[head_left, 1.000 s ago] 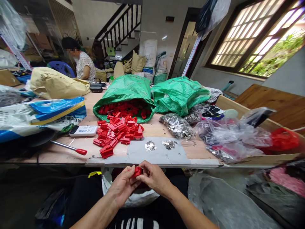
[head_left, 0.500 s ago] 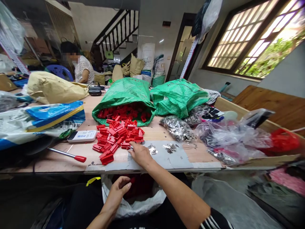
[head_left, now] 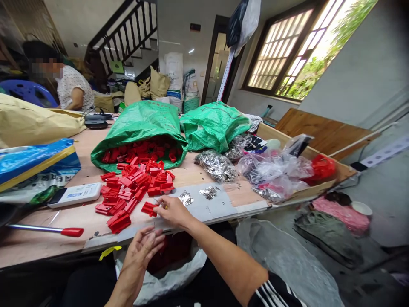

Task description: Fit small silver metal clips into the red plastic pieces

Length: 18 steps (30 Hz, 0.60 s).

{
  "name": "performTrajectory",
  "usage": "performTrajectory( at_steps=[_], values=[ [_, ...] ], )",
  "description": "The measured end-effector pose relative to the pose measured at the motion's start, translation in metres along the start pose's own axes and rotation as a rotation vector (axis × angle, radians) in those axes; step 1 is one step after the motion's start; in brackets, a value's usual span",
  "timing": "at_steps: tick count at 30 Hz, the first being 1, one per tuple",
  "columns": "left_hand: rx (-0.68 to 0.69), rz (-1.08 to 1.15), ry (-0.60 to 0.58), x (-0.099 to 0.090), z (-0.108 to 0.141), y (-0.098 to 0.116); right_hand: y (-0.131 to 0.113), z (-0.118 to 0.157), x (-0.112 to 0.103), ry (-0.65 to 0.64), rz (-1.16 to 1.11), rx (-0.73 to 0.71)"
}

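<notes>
My right hand [head_left: 172, 212] is over the near edge of the table, its fingers closed on a small red plastic part [head_left: 148, 209]. A thin glint of metal shows by the fingertips, too small to name. My left hand [head_left: 143, 245] hangs lower, just in front of the table edge, palm partly up with fingers apart and nothing in it. Behind the hands lies a loose pile of red plastic parts [head_left: 129, 187], spilling from a green woven sack [head_left: 140, 121]. Small metal pieces [head_left: 185, 198] sit on a grey sheet [head_left: 220, 209] beside my right hand.
A white sack [head_left: 169, 281] stands open below the table edge. To the left are a white box-shaped device [head_left: 76, 195] and a red-tipped lever [head_left: 72, 231]. A bag of metal pieces [head_left: 217, 166] and a wooden tray [head_left: 345, 172] are at right. Another person [head_left: 75, 89] sits behind.
My right hand has drawn a red plastic part from the pile toward me. My left hand has risen toward it and spread its fingers. The view has turned right.
</notes>
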<state>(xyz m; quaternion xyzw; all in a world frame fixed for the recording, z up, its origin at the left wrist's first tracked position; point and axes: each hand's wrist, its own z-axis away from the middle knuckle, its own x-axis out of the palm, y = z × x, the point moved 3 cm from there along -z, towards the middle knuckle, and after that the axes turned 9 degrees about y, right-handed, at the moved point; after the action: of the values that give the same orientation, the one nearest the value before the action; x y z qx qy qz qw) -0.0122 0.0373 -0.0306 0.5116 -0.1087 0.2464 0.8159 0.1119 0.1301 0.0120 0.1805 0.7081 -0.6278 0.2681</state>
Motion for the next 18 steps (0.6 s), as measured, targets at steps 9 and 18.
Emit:
performTrajectory(
  at_steps=[9, 18],
  values=[
    [-0.063, 0.118, -0.043, 0.024, 0.005, -0.004, 0.038, 0.065, -0.021, -0.224, -0.508, 0.183],
    [-0.084, -0.021, 0.007, 0.023, 0.014, -0.012, 0.126, 0.032, -0.160, 0.429, 0.538, 0.192]
  ],
)
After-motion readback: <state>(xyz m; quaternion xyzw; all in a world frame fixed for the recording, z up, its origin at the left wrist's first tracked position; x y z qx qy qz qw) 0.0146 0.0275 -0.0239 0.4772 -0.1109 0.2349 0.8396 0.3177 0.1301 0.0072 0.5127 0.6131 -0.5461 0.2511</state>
